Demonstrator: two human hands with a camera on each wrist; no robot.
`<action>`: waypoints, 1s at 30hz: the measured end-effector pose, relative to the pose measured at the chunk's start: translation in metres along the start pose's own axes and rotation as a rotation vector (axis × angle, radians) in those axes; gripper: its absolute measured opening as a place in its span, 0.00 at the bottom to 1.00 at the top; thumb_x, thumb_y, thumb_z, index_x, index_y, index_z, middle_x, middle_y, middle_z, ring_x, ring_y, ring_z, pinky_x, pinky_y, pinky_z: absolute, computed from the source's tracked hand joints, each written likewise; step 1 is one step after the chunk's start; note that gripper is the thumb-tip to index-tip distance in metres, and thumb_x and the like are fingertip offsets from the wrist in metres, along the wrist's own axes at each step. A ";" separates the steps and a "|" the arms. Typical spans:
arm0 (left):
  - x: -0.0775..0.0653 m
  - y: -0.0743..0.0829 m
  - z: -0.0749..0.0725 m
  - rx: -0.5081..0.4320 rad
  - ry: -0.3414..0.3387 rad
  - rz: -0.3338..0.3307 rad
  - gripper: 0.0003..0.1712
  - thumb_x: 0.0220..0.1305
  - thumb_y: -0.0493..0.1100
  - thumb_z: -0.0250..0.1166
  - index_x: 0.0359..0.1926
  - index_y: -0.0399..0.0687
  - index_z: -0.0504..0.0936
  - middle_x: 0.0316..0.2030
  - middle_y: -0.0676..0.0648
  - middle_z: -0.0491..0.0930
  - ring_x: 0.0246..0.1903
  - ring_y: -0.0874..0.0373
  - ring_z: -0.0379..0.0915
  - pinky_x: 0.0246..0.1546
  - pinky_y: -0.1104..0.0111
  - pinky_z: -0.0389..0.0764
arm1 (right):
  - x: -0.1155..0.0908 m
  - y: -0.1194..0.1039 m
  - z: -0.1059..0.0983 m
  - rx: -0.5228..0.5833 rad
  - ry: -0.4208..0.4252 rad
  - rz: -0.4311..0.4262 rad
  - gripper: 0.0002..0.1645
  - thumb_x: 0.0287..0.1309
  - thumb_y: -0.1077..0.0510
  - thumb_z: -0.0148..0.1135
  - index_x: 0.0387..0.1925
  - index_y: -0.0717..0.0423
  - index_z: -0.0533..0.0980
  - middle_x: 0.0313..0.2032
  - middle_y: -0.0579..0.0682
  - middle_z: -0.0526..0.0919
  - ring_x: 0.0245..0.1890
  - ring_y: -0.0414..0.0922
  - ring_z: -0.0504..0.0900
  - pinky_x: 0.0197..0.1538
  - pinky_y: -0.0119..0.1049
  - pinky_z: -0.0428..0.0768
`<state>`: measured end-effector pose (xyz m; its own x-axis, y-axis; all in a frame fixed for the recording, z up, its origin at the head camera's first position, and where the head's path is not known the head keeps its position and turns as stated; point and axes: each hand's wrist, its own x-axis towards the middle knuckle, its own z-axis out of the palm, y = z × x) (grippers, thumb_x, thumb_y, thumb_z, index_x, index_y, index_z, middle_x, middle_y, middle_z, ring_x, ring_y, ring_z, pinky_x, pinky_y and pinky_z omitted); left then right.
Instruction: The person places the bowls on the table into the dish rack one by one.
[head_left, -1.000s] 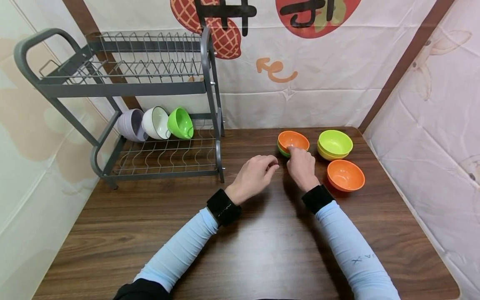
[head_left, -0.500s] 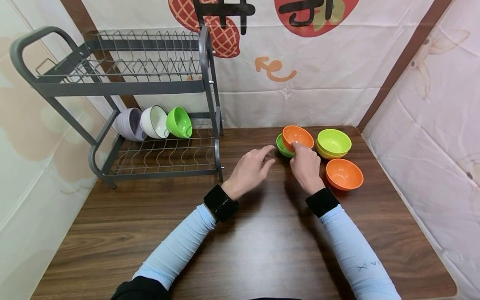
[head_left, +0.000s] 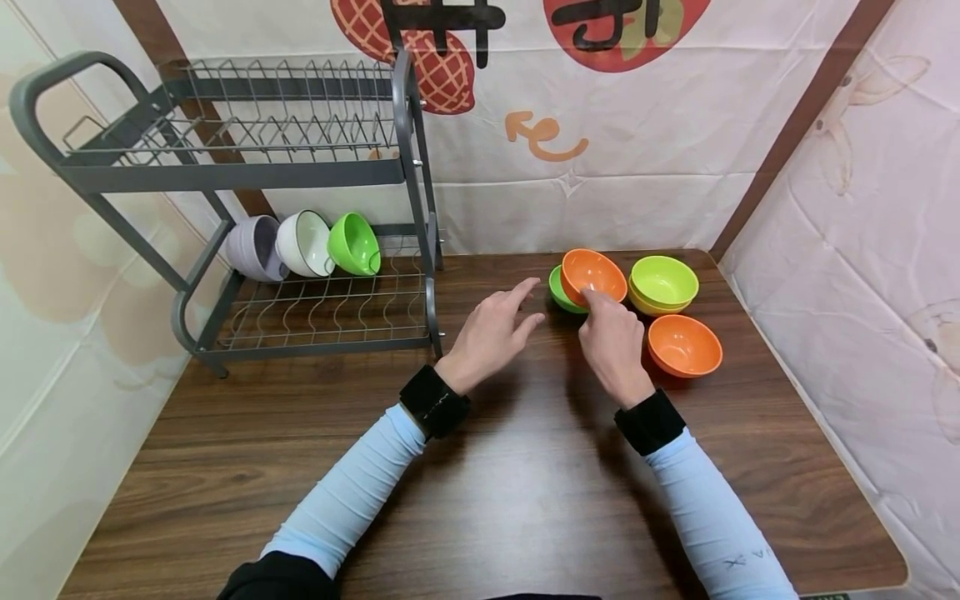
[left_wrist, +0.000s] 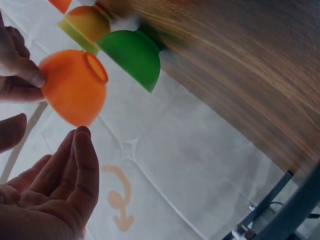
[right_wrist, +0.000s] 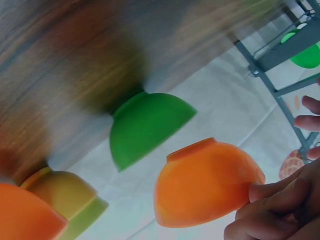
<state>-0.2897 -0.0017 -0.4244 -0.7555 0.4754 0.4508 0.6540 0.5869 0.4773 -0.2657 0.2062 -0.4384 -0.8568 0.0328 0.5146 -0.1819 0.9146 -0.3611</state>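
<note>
My right hand [head_left: 613, 343] pinches the near rim of an orange bowl [head_left: 592, 273], thumb and fingers at its edge. The bowl is raised and apart from the green bowl [right_wrist: 150, 125], which stands on the table beneath it. To the left, my left hand [head_left: 489, 335] is held with fingers extended and thumb apart, nothing in it. In the left wrist view its fingertips [left_wrist: 81, 135] are right by the rim of the held bowl. A second orange bowl [head_left: 684, 347] stands to the right of my right hand.
A lime bowl [head_left: 664, 280] nests in a yellow bowl [head_left: 654, 308] at the back right. On the left stands a grey two-tier dish rack [head_left: 247, 177]; its lower tier holds lilac bowls [head_left: 253, 248], a white bowl [head_left: 303, 243] and a green bowl [head_left: 352, 243]. A fabric wall [head_left: 645, 167] borders the table.
My right hand has lifted the orange bowl up out of the green bowl, which now shows beneath it. My left hand has shifted slightly left, its fingers spreading from the thumb.
</note>
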 end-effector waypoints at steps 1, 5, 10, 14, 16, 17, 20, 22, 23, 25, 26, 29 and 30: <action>0.000 0.000 -0.001 0.002 0.000 -0.004 0.33 0.74 0.44 0.69 0.75 0.45 0.71 0.53 0.43 0.84 0.47 0.49 0.82 0.46 0.57 0.83 | -0.001 -0.002 -0.001 0.002 0.003 -0.004 0.22 0.67 0.73 0.55 0.59 0.63 0.83 0.52 0.63 0.87 0.34 0.63 0.86 0.30 0.55 0.84; -0.001 -0.002 -0.007 0.019 0.005 -0.012 0.35 0.75 0.46 0.69 0.77 0.46 0.69 0.55 0.42 0.84 0.47 0.49 0.81 0.47 0.56 0.82 | -0.003 -0.011 -0.004 0.022 0.026 -0.031 0.22 0.67 0.73 0.55 0.58 0.63 0.83 0.51 0.62 0.87 0.32 0.62 0.86 0.28 0.53 0.83; -0.002 -0.006 -0.013 0.028 0.021 -0.008 0.36 0.75 0.49 0.69 0.78 0.46 0.68 0.56 0.42 0.83 0.46 0.50 0.80 0.45 0.57 0.81 | -0.007 -0.020 -0.004 0.043 0.053 -0.067 0.22 0.68 0.74 0.55 0.58 0.63 0.84 0.51 0.62 0.88 0.30 0.62 0.86 0.25 0.51 0.82; -0.004 -0.009 -0.017 0.010 0.044 0.000 0.38 0.73 0.47 0.71 0.77 0.44 0.68 0.57 0.42 0.83 0.47 0.47 0.81 0.46 0.57 0.81 | -0.009 -0.028 -0.004 0.054 0.057 -0.080 0.20 0.69 0.73 0.56 0.57 0.63 0.84 0.51 0.62 0.88 0.29 0.61 0.86 0.25 0.51 0.83; -0.004 -0.010 -0.019 0.005 0.053 0.002 0.39 0.72 0.46 0.72 0.77 0.44 0.68 0.57 0.42 0.83 0.47 0.47 0.81 0.47 0.57 0.82 | -0.010 -0.032 -0.005 0.064 0.061 -0.086 0.20 0.69 0.73 0.56 0.57 0.63 0.84 0.51 0.62 0.88 0.29 0.61 0.87 0.26 0.51 0.84; -0.005 -0.011 -0.020 0.001 0.058 0.003 0.39 0.71 0.46 0.73 0.77 0.43 0.68 0.57 0.42 0.83 0.48 0.47 0.81 0.47 0.57 0.82 | -0.010 -0.034 -0.005 0.070 0.063 -0.089 0.19 0.69 0.73 0.57 0.57 0.63 0.84 0.51 0.62 0.88 0.29 0.61 0.87 0.27 0.51 0.84; -0.005 -0.012 -0.023 -0.008 0.061 0.005 0.41 0.70 0.45 0.74 0.77 0.43 0.68 0.58 0.42 0.83 0.49 0.47 0.81 0.49 0.57 0.82 | -0.011 -0.040 -0.005 0.083 0.072 -0.105 0.19 0.69 0.73 0.57 0.56 0.63 0.84 0.50 0.62 0.88 0.30 0.61 0.87 0.28 0.50 0.85; -0.006 -0.013 -0.025 -0.017 0.056 0.004 0.42 0.69 0.45 0.74 0.78 0.43 0.67 0.58 0.41 0.83 0.51 0.46 0.81 0.51 0.56 0.82 | -0.011 -0.043 -0.004 0.091 0.079 -0.114 0.19 0.68 0.73 0.57 0.56 0.63 0.84 0.50 0.62 0.88 0.31 0.61 0.88 0.28 0.50 0.85; -0.006 -0.013 -0.025 -0.020 0.055 0.005 0.42 0.69 0.45 0.74 0.78 0.43 0.67 0.59 0.41 0.83 0.52 0.46 0.80 0.53 0.56 0.82 | -0.012 -0.044 -0.003 0.093 0.083 -0.118 0.19 0.68 0.73 0.57 0.56 0.63 0.84 0.50 0.62 0.88 0.31 0.61 0.88 0.28 0.51 0.85; -0.006 -0.014 -0.027 -0.026 0.053 0.008 0.43 0.69 0.45 0.75 0.78 0.43 0.66 0.60 0.41 0.82 0.55 0.44 0.80 0.55 0.55 0.81 | -0.012 -0.046 -0.002 0.099 0.091 -0.124 0.20 0.67 0.74 0.57 0.55 0.63 0.84 0.50 0.61 0.88 0.32 0.61 0.88 0.27 0.51 0.84; -0.007 -0.014 -0.027 -0.027 0.053 0.007 0.43 0.69 0.45 0.75 0.78 0.43 0.66 0.60 0.40 0.82 0.56 0.44 0.80 0.56 0.54 0.81 | -0.013 -0.047 -0.002 0.103 0.094 -0.125 0.19 0.67 0.73 0.57 0.55 0.63 0.84 0.49 0.61 0.89 0.33 0.61 0.88 0.28 0.51 0.85; -0.009 -0.015 -0.030 -0.029 0.058 -0.002 0.44 0.67 0.45 0.76 0.78 0.43 0.66 0.60 0.40 0.82 0.57 0.44 0.80 0.57 0.54 0.81 | -0.016 -0.052 0.000 0.125 0.096 -0.128 0.18 0.69 0.72 0.58 0.55 0.63 0.85 0.48 0.60 0.89 0.33 0.60 0.88 0.28 0.52 0.85; -0.010 -0.015 -0.031 -0.030 0.060 -0.007 0.45 0.67 0.45 0.77 0.78 0.43 0.66 0.60 0.40 0.82 0.57 0.44 0.79 0.57 0.53 0.81 | -0.017 -0.054 0.000 0.130 0.096 -0.129 0.17 0.69 0.72 0.59 0.55 0.63 0.85 0.47 0.60 0.89 0.32 0.60 0.88 0.28 0.52 0.84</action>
<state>-0.2911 -0.0355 -0.4129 -0.7570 0.4304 0.4917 0.6503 0.5699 0.5023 -0.2415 0.1561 -0.4272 -0.7734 -0.0374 0.6328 -0.3534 0.8542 -0.3813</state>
